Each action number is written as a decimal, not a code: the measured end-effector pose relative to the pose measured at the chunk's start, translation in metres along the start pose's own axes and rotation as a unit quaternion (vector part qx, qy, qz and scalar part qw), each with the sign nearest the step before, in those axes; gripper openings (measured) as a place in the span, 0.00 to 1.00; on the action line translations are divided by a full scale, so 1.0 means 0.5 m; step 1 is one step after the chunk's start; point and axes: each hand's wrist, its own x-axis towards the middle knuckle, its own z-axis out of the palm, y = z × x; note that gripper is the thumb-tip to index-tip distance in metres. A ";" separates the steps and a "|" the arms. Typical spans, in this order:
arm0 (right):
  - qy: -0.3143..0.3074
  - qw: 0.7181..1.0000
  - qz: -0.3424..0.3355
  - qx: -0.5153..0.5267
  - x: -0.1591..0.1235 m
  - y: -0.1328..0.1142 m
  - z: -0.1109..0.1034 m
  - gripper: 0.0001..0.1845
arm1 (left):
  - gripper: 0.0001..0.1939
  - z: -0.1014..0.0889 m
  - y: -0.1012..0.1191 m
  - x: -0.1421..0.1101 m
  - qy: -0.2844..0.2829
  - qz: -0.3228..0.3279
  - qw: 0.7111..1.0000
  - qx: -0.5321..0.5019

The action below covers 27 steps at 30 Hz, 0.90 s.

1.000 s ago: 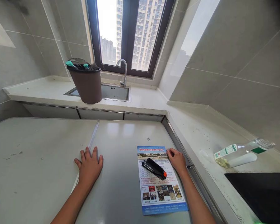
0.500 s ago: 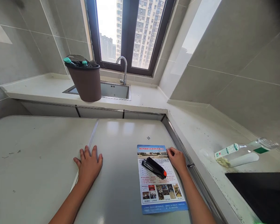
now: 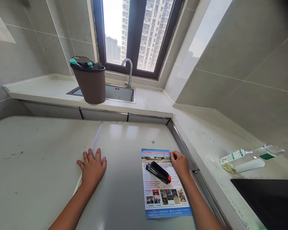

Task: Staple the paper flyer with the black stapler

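Note:
A printed colour flyer (image 3: 164, 195) lies flat on the grey worktop (image 3: 124, 191) in front of me. A black stapler (image 3: 158, 172) with an orange end rests across the flyer's upper half. My right hand (image 3: 180, 163) rests on the flyer's upper right edge, fingers curled against the paper, just right of the stapler. My left hand (image 3: 92, 168) lies flat on the worktop to the left, fingers spread, holding nothing.
A brown bin (image 3: 90, 80) with a black liner stands at the edge of a steel sink (image 3: 118, 93) with a tap (image 3: 129, 71) under the window. A clear bottle (image 3: 247, 158) lies on the right counter, beside a black hob (image 3: 271, 201). A small staple (image 3: 153, 141) lies beyond the flyer.
The view shifted slightly. Both hands, the flyer and the stapler stay where they were.

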 end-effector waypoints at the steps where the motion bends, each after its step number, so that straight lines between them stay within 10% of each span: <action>1: 0.014 1.000 -0.012 0.019 0.005 -0.013 -0.002 0.21 | 0.29 0.000 0.001 0.000 0.001 0.000 1.000 0.001; 16: -0.082 0.967 -0.220 0.095 0.058 -0.115 0.096 0.23 | 0.29 0.008 -0.003 0.003 -0.005 -0.003 1.000 0.011; 27: -0.159 0.974 -0.155 -0.044 0.050 -0.180 0.133 0.33 | 0.29 -0.007 0.006 0.002 -0.006 -0.010 1.000 -0.017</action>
